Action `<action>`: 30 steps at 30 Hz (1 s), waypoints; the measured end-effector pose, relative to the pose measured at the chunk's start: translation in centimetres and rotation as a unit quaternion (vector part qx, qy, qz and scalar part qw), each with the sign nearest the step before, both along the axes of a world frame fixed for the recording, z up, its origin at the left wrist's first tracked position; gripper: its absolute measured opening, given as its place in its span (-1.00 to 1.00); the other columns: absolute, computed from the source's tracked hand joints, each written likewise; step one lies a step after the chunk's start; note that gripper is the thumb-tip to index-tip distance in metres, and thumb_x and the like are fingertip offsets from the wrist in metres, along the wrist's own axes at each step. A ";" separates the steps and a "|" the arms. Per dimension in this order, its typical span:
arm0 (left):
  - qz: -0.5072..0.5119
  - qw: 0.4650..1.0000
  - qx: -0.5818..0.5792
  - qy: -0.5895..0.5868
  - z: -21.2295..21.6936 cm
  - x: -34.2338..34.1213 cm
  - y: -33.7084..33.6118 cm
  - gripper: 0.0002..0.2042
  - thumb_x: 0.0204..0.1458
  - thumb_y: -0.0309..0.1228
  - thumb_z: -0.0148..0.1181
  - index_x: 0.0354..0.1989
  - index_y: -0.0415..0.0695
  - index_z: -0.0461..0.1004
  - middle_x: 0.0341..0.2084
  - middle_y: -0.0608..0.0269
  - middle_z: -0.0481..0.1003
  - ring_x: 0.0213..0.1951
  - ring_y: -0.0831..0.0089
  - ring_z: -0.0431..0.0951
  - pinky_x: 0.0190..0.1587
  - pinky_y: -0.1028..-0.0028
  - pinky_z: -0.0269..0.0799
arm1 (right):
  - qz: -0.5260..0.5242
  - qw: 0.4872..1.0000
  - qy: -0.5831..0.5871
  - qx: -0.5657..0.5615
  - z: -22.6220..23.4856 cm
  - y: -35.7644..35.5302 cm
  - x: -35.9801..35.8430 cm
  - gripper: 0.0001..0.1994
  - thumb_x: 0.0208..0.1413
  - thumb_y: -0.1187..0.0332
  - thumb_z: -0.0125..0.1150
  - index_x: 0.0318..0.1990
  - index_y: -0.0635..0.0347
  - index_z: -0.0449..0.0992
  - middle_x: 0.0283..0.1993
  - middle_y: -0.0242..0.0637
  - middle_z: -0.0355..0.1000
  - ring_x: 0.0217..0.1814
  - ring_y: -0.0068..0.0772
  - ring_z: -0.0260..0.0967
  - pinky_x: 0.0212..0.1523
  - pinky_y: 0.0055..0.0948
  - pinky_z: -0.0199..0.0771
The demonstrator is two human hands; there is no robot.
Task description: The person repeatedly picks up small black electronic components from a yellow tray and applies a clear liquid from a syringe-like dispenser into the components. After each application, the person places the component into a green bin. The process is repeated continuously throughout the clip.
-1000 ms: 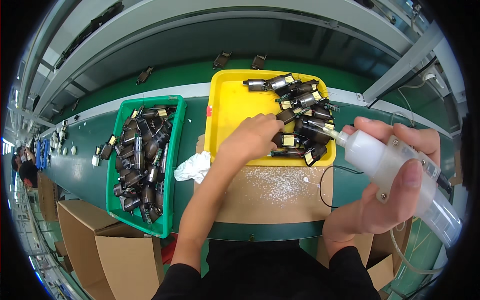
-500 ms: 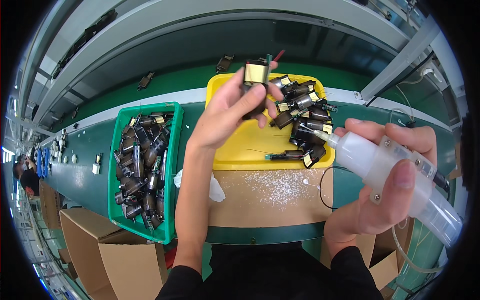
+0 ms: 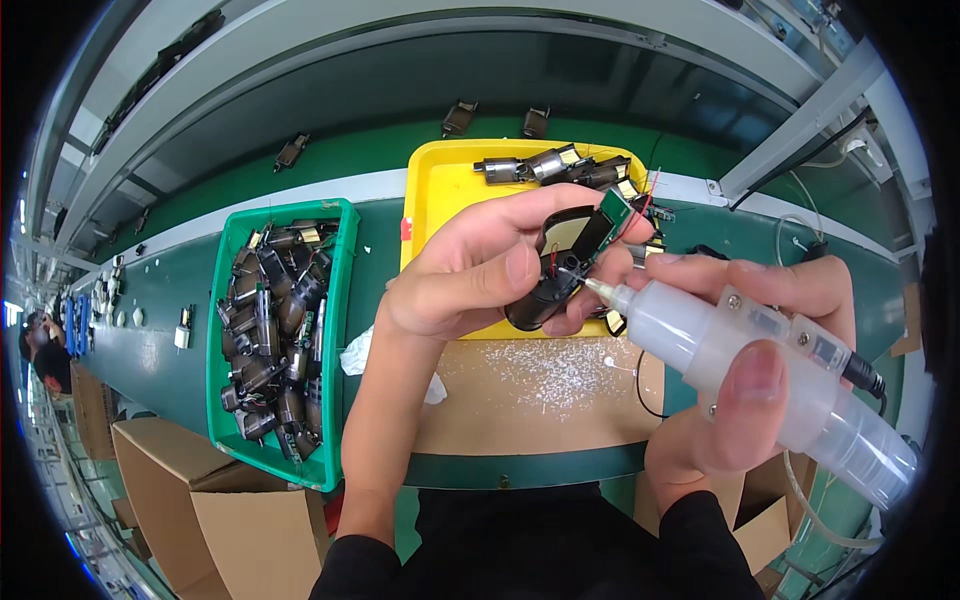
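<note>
My left hand [image 3: 470, 270] is closed round a dark, smoky-cased electronic assembly [image 3: 550, 297], tilted above the front part of the yellow tray [image 3: 425, 185]. A green circuit board [image 3: 606, 222] and a thin red wire stick out of its upper end. Wrapped round a translucent white dispensing syringe [image 3: 700, 340], my right hand [image 3: 765, 370] has its thumb along the near side. The syringe's narrow tip [image 3: 606, 290] points left and is at the assembly, beside the board's lower end; whether it touches, I cannot tell. Several similar assemblies [image 3: 555, 160] lie at the tray's far side.
On the left stands a green bin [image 3: 348, 300] heaped with similar assemblies. White crumbs cover a brown board [image 3: 500, 420] in front of me, near a crumpled white tissue [image 3: 358, 352]. Cardboard boxes [image 3: 255, 530] stand below the table edge. A person [image 3: 48, 350] is at the far left.
My left hand has brought the assembly nearer and turned it, so its board and wire now lean right. The syringe tip has shifted slightly left and down, meeting the assembly.
</note>
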State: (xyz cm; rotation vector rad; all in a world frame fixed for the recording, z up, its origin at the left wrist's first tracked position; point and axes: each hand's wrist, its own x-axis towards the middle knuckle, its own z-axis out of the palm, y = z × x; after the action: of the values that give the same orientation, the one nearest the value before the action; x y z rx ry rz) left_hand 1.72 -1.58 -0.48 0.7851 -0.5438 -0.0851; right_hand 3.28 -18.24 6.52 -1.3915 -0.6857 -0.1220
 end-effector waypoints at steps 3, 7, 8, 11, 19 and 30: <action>-0.008 1.000 0.021 0.006 0.4 0.0 0.2 -0.35 -0.01 -0.17 0.07 0.13 -0.38 0.03 -0.15 -0.02 0.36 -0.37 0.42 0.39 -0.43 0.55 0.23 | -0.031 1.000 0.001 0.004 -0.3 0.2 -0.1 -0.59 -0.09 0.07 0.11 -0.32 0.21 0.15 -0.43 0.15 0.41 -0.39 -0.15 0.43 -0.26 -0.28 0.48; 0.007 1.000 0.027 0.011 0.4 -0.3 0.1 -0.35 -0.01 -0.16 0.07 0.14 -0.35 0.03 -0.13 -0.04 0.35 -0.35 0.41 0.40 -0.42 0.54 0.25 | -0.042 0.999 0.010 0.006 -0.5 0.3 -0.2 -0.56 -0.11 0.05 0.14 -0.33 0.21 0.14 -0.45 0.17 0.41 -0.41 -0.14 0.44 -0.29 -0.29 0.49; 0.009 0.999 0.029 0.010 0.3 -0.3 0.1 -0.35 -0.01 -0.16 0.07 0.14 -0.34 0.03 -0.12 -0.05 0.34 -0.35 0.40 0.40 -0.42 0.54 0.25 | -0.044 0.999 0.012 0.008 -0.5 0.3 -0.3 -0.56 -0.11 0.05 0.14 -0.33 0.21 0.14 -0.45 0.17 0.41 -0.42 -0.15 0.44 -0.29 -0.30 0.49; 0.043 0.998 0.031 0.016 0.5 -0.7 0.0 -0.36 -0.01 -0.16 0.08 0.14 -0.33 0.03 -0.07 -0.07 0.31 -0.34 0.39 0.40 -0.41 0.54 0.26 | -0.040 0.999 0.016 0.007 -0.5 0.3 -0.4 -0.56 -0.12 0.05 0.15 -0.33 0.21 0.14 -0.45 0.17 0.41 -0.41 -0.14 0.44 -0.29 -0.29 0.49; 0.091 0.991 0.087 0.047 1.5 -0.8 -0.2 -0.24 -0.19 0.03 0.18 -0.01 -0.42 0.17 -0.23 0.05 0.35 -0.38 0.51 0.41 -0.42 0.62 0.29 | -0.038 0.999 0.026 0.000 -0.3 0.2 -0.8 -0.55 -0.12 0.05 0.16 -0.32 0.22 0.13 -0.43 0.17 0.41 -0.40 -0.14 0.44 -0.28 -0.29 0.49; 0.172 0.975 0.134 0.047 1.9 -1.2 -0.5 -0.20 -0.27 0.17 0.19 -0.14 -0.45 0.27 -0.28 0.07 0.38 -0.35 0.48 0.40 -0.41 0.63 0.30 | -0.039 0.998 0.046 -0.006 0.0 0.2 -1.3 -0.54 -0.12 0.06 0.17 -0.31 0.23 0.12 -0.42 0.17 0.40 -0.38 -0.13 0.44 -0.26 -0.28 0.49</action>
State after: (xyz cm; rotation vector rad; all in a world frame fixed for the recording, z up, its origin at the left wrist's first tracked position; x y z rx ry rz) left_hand 0.55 -2.05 1.39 1.1225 -0.3038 0.1273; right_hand 1.96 -18.07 6.48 -1.4261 -0.5568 -0.1145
